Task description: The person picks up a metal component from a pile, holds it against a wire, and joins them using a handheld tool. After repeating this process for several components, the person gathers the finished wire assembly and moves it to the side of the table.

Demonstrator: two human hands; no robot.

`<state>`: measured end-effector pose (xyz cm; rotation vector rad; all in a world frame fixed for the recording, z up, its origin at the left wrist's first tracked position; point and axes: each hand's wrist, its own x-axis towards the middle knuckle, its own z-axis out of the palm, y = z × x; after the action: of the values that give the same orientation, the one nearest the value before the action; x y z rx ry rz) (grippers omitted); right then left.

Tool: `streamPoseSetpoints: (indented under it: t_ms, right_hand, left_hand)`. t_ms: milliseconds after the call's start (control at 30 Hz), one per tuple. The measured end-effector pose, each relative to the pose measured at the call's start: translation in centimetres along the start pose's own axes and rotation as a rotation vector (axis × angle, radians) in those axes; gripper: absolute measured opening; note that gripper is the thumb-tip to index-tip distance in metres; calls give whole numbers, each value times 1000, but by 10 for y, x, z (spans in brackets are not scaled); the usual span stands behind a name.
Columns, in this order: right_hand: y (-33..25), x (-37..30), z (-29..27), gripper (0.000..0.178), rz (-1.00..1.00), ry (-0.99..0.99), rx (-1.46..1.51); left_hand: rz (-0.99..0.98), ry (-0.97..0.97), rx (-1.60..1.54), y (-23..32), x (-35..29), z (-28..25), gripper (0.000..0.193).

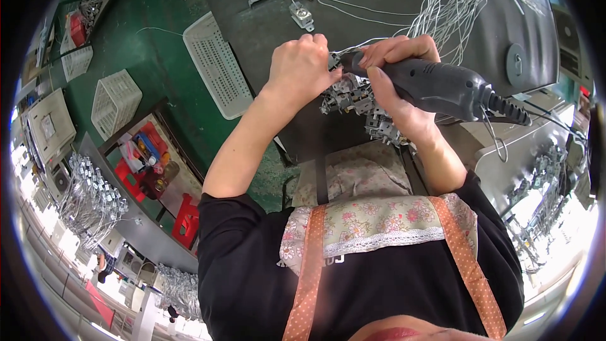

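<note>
Black shirt (pixel 379 290) nearest; right hand (pixel 390 91) wraps a power driver (pixel 435 85), left hand (pixel 300 66) pinches a metal fitting (pixel 333 60), seemingly mid-job; heaped fittings (pixel 353 99) beside perhaps remain.

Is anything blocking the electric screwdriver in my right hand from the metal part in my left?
Nothing visible: the electric screwdriver extends right up to the metal part in your left hand; contact is unclear.

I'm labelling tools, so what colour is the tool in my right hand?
The tool is dark grey, clearest in head view.
</note>
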<state>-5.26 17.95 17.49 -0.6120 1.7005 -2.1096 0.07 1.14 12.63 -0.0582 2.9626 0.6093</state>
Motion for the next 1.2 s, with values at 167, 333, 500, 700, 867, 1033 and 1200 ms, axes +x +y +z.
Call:
streamPoseSetpoints:
  t_ms: [167,333,500,700,867,1033,1200]
  right_hand:
    - [-5,5,6,27,17,-63,-243]
    - [-1,8,13,28,22,-82,-292]
    - [7,10,8,30,39,24,-241]
    - [2,9,-5,27,-63,154,101]
    - [-6,7,-2,30,-100,93,188]
    - [-10,8,7,31,-187,-35,77]
    - [-3,9,4,32,-193,-43,-8]
  left_hand:
    - [36,16,-9,-2,0,5,42]
    - [26,18,-23,-6,-1,14,43]
    - [4,-6,-26,-3,0,8,45]
    - [-60,103,-416,-26,-13,10,48]
    - [-153,-18,-674,-25,-26,8,39]
    - [24,244,-401,-18,-33,19,32]
    - [39,229,-383,-17,-30,19,33]
